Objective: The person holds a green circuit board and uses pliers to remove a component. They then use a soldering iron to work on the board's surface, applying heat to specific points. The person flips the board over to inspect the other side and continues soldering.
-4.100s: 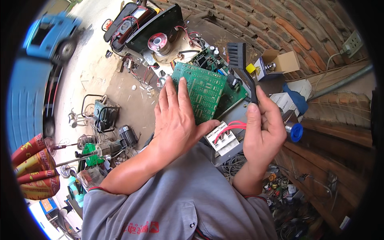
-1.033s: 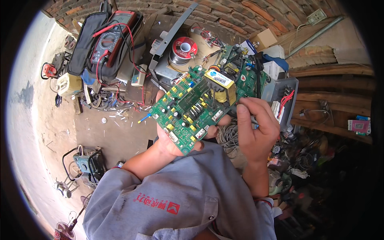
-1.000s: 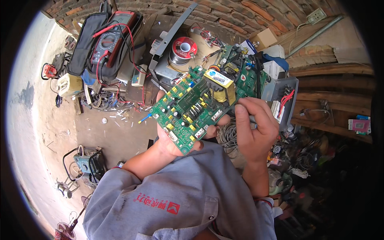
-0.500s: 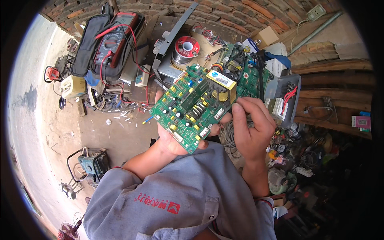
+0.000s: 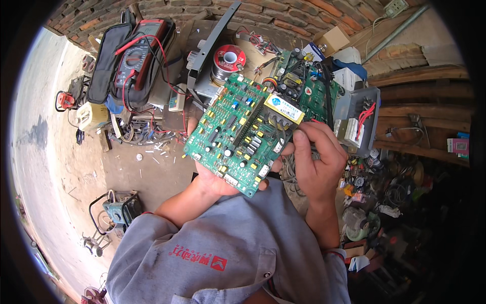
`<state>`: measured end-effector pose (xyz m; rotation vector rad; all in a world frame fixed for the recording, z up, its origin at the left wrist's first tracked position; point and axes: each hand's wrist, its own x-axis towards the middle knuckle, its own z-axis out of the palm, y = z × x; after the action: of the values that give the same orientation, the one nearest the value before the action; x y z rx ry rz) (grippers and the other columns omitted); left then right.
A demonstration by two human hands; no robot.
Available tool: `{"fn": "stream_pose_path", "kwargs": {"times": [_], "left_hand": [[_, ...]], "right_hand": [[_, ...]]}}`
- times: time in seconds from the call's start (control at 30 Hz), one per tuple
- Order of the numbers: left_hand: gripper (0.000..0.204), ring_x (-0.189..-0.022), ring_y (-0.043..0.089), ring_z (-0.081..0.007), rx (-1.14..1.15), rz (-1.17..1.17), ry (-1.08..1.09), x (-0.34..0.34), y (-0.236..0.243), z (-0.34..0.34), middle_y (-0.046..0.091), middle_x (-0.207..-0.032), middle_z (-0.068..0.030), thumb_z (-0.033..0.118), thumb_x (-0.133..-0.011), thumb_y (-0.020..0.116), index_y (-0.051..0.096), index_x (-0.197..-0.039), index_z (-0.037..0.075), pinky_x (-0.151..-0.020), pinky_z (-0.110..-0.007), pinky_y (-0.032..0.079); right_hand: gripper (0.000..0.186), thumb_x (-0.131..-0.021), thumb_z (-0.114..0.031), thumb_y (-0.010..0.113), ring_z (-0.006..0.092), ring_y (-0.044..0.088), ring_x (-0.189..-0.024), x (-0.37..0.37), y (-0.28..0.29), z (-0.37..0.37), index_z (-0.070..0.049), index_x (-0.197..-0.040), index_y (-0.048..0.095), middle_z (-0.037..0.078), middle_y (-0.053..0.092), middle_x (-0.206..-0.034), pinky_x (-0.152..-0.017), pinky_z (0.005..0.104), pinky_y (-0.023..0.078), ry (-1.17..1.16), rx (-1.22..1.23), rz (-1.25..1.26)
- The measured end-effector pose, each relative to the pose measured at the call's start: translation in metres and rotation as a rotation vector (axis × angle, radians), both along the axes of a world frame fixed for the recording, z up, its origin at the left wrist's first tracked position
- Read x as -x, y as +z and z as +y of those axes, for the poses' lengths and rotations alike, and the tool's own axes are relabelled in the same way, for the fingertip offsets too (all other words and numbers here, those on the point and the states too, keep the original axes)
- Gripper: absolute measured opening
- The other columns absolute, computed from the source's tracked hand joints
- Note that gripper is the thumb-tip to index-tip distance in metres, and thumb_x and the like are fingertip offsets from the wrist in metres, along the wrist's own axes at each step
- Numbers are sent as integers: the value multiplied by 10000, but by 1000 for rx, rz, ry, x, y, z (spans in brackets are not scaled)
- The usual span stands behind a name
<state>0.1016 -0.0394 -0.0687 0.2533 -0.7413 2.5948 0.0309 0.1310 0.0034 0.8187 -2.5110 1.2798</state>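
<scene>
Circuit board [image 5: 242, 133] resting on left hand [image 5: 215, 180], right hand [image 5: 318, 162] gripping its edge

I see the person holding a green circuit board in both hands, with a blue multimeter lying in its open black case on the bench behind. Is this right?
Not quite: the head view shows the multimeter is red, not blue. The rest holds: the left hand and right hand hold the green circuit board, and the multimeter lies in its open black case.

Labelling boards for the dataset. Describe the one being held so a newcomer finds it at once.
Start at the brick wall up top, then drop to frame centre: the green circuit board rests on the left hand, the right hand pinching its edge. Unlike the second green board lying behind it, it carries a yellow-labelled transformer.
</scene>
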Motion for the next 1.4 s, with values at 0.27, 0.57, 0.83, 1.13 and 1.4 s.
{"fn": "stream_pose_path", "kwargs": {"times": [0.27, 0.57, 0.83, 1.13, 1.4], "left_hand": [[1303, -1274, 470, -525, 99, -64, -36, 6, -2, 1, 272, -1530, -365, 770, -644, 773, 194, -1594, 92, -942, -656, 488], [1369, -1264, 490, -511, 152, -49, -18, 14, -1, 11, 312, -1511, -343, 793, -579, 794, 202, -1590, 84, -951, -659, 487], [1398, -1297, 465, -515, 174, -57, -6, 19, -1, 16, 254, -1551, -333, 797, -562, 803, 179, -1598, 96, -978, -673, 469], [1377, -1346, 417, -494, 99, 21, -4, 26, -5, 19, 194, -1601, -311, 768, -591, 815, 152, -1614, 128, -1011, -649, 429], [1403, -1356, 410, -484, 254, 50, 118, 23, -12, 16, 231, -1541, -305, 725, -556, 861, 160, -1598, 100, -1054, -694, 429]], "right_hand": [[108, -900, -14, 691, 300, 701, -789, 5, 2, 4, 50, -986, 698, 163, 699, -917, -699, 356, 542, -23, -7, -47], [119, -921, -68, 675, 261, 691, -761, 6, -4, 16, 48, -944, 690, 143, 699, -894, -713, 361, 530, -99, 174, -94], [286, -957, -221, 566, 205, 571, -570, -12, 79, 40, -65, -722, 614, 84, 637, -690, -657, 387, 481, 869, 1047, -475], [518, -1052, -177, 495, 199, 527, -473, -16, 109, 22, -107, -539, 466, 59, 497, -533, -943, 541, 584, 1291, 1123, -509], [364, -968, -231, 616, 140, 536, -522, -16, 61, 45, -90, -639, 550, 36, 555, -624, -733, 372, 535, 884, 950, -562]]}}
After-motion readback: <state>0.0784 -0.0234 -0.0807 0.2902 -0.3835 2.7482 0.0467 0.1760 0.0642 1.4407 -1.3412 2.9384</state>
